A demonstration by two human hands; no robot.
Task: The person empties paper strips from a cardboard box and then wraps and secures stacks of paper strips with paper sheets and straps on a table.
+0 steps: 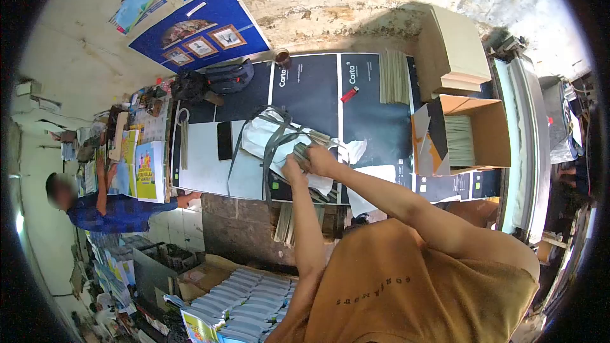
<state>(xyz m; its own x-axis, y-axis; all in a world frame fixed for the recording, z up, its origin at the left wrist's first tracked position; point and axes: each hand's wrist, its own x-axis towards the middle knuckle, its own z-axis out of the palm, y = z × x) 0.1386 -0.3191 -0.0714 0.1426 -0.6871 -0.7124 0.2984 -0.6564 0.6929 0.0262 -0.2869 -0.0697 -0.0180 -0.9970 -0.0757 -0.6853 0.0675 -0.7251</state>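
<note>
My left hand [294, 171] and my right hand [321, 161] meet over the table, fingers closed on a small bundle of grey strips [300, 150]. What the strips are made of is too small to tell. Under and beside them lies a crumpled white sheet or bag [257, 139]. Long dark grey straps [274, 146] loop across it and hang past the table's front edge. More thin strips [324, 139] lie just beyond my right hand. A black phone [225, 140] rests to the left on a pale board [202, 163].
An open carton [495, 130] with stacked grey pieces stands at right, beside a strip stack [394, 77] and large boards [453, 51]. A red lighter [349, 94], a glass [283, 59] and a black bag [230, 77] are farther back. A co-worker [117, 213] is at left; booklet stacks [244, 302] stand below.
</note>
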